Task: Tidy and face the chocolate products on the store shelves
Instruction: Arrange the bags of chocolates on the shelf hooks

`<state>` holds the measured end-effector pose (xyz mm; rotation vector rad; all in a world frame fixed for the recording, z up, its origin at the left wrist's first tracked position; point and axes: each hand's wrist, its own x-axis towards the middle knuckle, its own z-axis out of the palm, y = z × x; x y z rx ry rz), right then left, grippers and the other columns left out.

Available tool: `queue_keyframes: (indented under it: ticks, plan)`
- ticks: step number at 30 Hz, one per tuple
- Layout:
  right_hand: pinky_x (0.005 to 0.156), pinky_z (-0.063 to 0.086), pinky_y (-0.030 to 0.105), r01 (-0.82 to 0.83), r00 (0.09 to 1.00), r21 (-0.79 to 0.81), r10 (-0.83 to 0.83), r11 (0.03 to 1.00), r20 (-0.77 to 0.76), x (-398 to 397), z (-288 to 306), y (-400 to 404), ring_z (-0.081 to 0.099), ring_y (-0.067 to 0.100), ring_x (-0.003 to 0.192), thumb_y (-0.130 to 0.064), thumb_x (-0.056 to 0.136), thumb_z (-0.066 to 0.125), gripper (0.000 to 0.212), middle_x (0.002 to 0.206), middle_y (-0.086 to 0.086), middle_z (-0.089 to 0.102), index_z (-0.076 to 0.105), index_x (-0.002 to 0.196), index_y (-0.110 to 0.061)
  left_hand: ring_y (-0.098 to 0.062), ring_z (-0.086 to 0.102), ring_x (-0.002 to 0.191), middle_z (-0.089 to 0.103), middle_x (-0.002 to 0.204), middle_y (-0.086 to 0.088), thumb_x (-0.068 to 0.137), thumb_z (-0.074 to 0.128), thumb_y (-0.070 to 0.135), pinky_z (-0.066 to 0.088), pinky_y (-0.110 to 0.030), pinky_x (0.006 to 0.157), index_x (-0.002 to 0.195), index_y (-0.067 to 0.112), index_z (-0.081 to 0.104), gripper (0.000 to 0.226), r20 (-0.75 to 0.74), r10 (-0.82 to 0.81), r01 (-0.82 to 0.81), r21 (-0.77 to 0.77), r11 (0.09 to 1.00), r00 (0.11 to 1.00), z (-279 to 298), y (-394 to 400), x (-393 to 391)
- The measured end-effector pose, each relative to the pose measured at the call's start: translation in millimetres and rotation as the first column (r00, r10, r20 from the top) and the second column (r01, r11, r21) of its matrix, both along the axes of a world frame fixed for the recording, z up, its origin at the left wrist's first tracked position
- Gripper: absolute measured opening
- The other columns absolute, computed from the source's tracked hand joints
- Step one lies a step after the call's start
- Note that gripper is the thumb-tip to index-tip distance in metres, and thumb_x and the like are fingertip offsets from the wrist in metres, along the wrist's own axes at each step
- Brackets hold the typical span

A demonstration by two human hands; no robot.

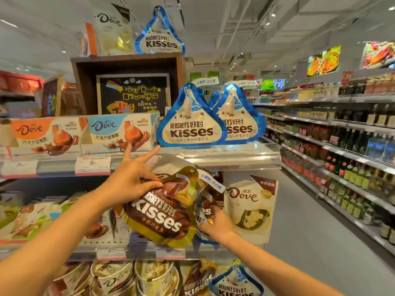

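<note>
My left hand (134, 178) grips the top left of a brown and gold Hershey's Kisses bag (164, 212), tilted in front of the middle shelf; two fingers stick up. My right hand (218, 226) reaches behind that bag and holds another brown Kisses bag (208, 201), mostly hidden. Two blue and white Kisses bags (188, 129) (241, 124) stand upright on the upper shelf. A white Dove pouch (251, 204) stands to the right on the middle shelf.
Dove boxes (119, 133) line the upper shelf, whose clear rail (235, 161) juts out above my hands. Dove tubs (111, 278) and more Kisses bags (235, 285) fill the lower shelf. An aisle (310, 221) runs on the right past bottle shelves (352, 157).
</note>
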<state>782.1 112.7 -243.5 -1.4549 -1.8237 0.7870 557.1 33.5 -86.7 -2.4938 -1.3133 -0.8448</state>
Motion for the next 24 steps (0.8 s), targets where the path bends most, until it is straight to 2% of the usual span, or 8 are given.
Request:
queue_keyframes:
  ticks: [3, 7, 9, 12, 15, 18, 22, 24]
  plan:
    - [0.081, 0.042, 0.021, -0.01, 0.997, 0.04, 0.007, 0.999, 0.081, -7, -9, 6, 0.057, 0.016, 0.106, -0.028, 0.086, 0.064, 0.045, 0.115, 0.0, 0.062, 0.055, 0.126, -0.01, 0.019, 0.013, 0.13, 0.058, 0.129, -0.006, 0.075, 0.075, 0.033, -0.026, -0.027, 0.107, 0.079, 0.033, 0.075, 0.005, -0.02, 0.06, -0.06, 0.007, 0.998, 0.998, 10, 10, -4]
    - [0.09, 0.048, 0.024, 0.052, 0.997, 0.081, -0.057, 0.995, 0.051, -11, -18, 8, 0.062, 0.013, 0.107, -0.026, 0.09, 0.06, 0.032, 0.116, -0.004, 0.066, 0.064, 0.12, -0.016, 0.022, 0.013, 0.129, 0.061, 0.119, 0.01, 0.074, 0.07, 0.039, -0.021, -0.036, 0.11, 0.073, 0.046, 0.068, 0.007, -0.031, 0.061, -0.061, -0.021, 0.998, 0.998, 14, 17, -7]
    - [0.072, 0.045, 0.022, 0.092, 0.991, 0.117, -0.102, 0.989, 0.082, -9, -18, 7, 0.064, 0.012, 0.084, -0.023, 0.093, 0.055, 0.016, 0.089, -0.007, 0.07, 0.07, 0.097, -0.018, 0.02, 0.019, 0.126, 0.057, 0.115, 0.017, 0.076, 0.076, 0.031, -0.017, -0.035, 0.112, 0.07, 0.051, 0.064, 0.024, -0.01, 0.058, -0.059, -0.017, 0.998, 0.998, 15, 17, -7]
    - [0.052, 0.036, 0.028, 0.155, 0.981, 0.166, -0.171, 0.974, 0.088, -3, -14, 4, 0.043, 0.009, 0.052, -0.024, 0.096, 0.052, 0.034, 0.056, -0.007, 0.048, 0.054, 0.063, -0.015, 0.011, 0.028, 0.122, 0.052, 0.112, 0.02, 0.074, 0.077, 0.031, -0.014, -0.033, 0.112, 0.064, 0.056, 0.062, 0.031, 0.035, 0.072, -0.071, -0.026, 0.997, 0.997, 17, 19, -7]
    - [0.046, 0.031, 0.019, 0.165, 0.979, 0.139, -0.179, 0.976, 0.094, 11, 1, -5, 0.04, 0.004, 0.05, -0.03, 0.096, 0.05, 0.039, 0.056, -0.009, 0.044, 0.042, 0.059, -0.024, 0.007, 0.03, 0.121, 0.054, 0.111, 0.019, 0.074, 0.076, 0.026, -0.014, -0.034, 0.113, 0.06, 0.058, 0.06, 0.038, 0.056, 0.079, -0.077, -0.039, 0.996, 0.995, 16, 21, -6]
    - [0.047, 0.033, 0.02, 0.099, 0.984, 0.139, -0.118, 0.985, 0.133, 26, 24, -20, 0.044, 0.006, 0.052, -0.032, 0.095, 0.05, 0.034, 0.058, -0.008, 0.047, 0.045, 0.063, -0.025, -0.001, 0.032, 0.126, 0.056, 0.102, 0.021, 0.074, 0.075, 0.026, -0.012, -0.041, 0.115, 0.068, 0.054, 0.06, 0.033, 0.065, 0.083, -0.08, -0.045, 0.996, 0.994, 15, 23, -5]
    - [0.061, 0.054, 0.036, 0.051, 0.982, 0.126, -0.073, 0.991, 0.174, 46, 55, -41, 0.064, 0.017, 0.066, -0.03, 0.093, 0.055, 0.023, 0.073, 0.005, 0.067, 0.057, 0.074, -0.018, 0.005, 0.022, 0.116, 0.041, 0.112, 0.017, 0.075, 0.075, 0.023, -0.015, -0.034, 0.111, 0.069, 0.044, 0.061, 0.026, 0.086, 0.105, -0.102, -0.044, 0.994, 0.991, 17, 20, 3]
    - [0.063, 0.055, 0.039, 0.075, 0.981, 0.103, -0.092, 0.992, 0.171, 59, 69, -50, 0.068, 0.023, 0.071, -0.03, 0.092, 0.057, 0.024, 0.078, 0.012, 0.07, 0.059, 0.076, -0.012, 0.007, 0.017, 0.114, 0.036, 0.115, 0.014, 0.076, 0.074, 0.023, -0.016, -0.029, 0.108, 0.07, 0.04, 0.065, 0.021, 0.072, 0.111, -0.107, -0.063, 0.992, 0.991, 18, 20, 4]
